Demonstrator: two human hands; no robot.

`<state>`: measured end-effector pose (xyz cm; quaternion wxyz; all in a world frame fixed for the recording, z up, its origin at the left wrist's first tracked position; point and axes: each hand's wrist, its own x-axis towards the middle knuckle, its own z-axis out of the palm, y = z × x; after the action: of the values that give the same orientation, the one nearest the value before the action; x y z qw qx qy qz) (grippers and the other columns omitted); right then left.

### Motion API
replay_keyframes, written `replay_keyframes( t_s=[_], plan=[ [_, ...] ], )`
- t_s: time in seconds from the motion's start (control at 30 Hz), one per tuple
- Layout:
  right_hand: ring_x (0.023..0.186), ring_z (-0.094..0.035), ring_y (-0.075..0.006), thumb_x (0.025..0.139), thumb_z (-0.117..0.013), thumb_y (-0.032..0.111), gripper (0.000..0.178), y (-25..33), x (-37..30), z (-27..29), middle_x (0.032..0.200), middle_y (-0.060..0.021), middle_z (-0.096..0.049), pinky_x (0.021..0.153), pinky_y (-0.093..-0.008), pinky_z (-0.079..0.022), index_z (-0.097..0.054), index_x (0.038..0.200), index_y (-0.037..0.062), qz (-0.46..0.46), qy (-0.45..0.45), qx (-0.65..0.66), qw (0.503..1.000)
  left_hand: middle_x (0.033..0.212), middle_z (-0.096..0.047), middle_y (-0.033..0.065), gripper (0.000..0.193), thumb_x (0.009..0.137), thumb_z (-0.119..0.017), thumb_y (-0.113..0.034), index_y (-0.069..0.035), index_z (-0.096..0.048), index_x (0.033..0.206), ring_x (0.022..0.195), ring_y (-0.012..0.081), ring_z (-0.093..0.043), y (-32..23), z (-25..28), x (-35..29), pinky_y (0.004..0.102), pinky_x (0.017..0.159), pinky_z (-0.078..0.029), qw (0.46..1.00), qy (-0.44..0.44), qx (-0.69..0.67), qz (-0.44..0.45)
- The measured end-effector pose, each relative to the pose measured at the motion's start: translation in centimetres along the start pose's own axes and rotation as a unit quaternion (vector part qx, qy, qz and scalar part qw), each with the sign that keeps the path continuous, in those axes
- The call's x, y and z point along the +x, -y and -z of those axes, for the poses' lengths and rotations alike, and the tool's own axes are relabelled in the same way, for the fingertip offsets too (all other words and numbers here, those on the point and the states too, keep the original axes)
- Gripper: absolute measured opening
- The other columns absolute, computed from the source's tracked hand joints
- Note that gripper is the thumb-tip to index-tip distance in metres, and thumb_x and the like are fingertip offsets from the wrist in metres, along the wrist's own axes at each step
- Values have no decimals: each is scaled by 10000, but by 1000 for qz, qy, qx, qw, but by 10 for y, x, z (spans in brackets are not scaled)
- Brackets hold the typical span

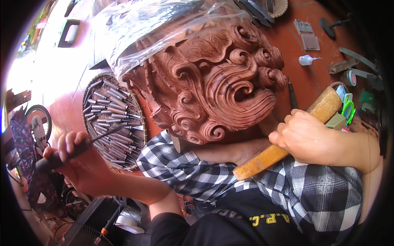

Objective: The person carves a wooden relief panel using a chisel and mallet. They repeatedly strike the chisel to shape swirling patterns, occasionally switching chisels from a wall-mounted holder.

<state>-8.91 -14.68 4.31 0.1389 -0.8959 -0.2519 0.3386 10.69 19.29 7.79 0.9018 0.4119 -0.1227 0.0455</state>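
A reddish-brown wooden carving with deep swirls and curls stands in front of me, close against my checked shorts. My left hand is closed round the dark handle of a carving chisel. Its thin blade points up and right over a round basket of chisels, apart from the carving. At the right, my right hand grips a flat yellowish wooden mallet around its middle. The mallet lies slanted over my lap, its lower end near my bare leg.
Clear plastic sheeting drapes over the carving's far side. On the red floor at right are a small white glue bottle, a flat case and a dark-handled tool. Bright green scissors lie beside my right forearm. A fan stands lower left.
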Motion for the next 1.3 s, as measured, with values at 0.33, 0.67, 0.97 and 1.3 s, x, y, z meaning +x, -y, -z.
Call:
replay_keyframes(
  t_s=[0.33,0.67,0.97,1.3],
  plan=[
    [737,-687,-282,679,-695,65,166,-13,-32,-11,748,-109,-672,701,-389,-500,-635,834,62,-28,-56,85,994,868,-435,28,375,1010,-603,-176,-53,-453,1330,764,137,-465,22,-54,-37,301,725,-343,951,271,-38,147],
    [802,-624,-300,594,-750,74,315,-9,-40,-31,774,-88,-605,742,-433,-470,-573,854,81,-67,-64,94,991,700,-420,9,402,975,-667,-325,-42,-545,1233,495,84,-368,20,-38,-56,247,474,-301,949,225,10,220],
    [806,-620,-340,584,-793,80,363,-1,-34,-30,767,-120,-591,755,-454,-466,-588,881,47,-107,-44,85,990,808,-697,41,281,766,-803,3,-6,-684,1021,755,112,-665,53,-23,-154,259,697,-512,756,158,610,178],
    [831,-649,-345,597,-810,102,371,5,-24,-24,790,-131,-642,769,-452,-475,-599,899,54,-138,-33,60,988,974,-646,119,241,996,-621,-201,-27,-516,1125,946,214,-664,64,1,-215,351,840,-526,872,153,211,414]
  ],
)
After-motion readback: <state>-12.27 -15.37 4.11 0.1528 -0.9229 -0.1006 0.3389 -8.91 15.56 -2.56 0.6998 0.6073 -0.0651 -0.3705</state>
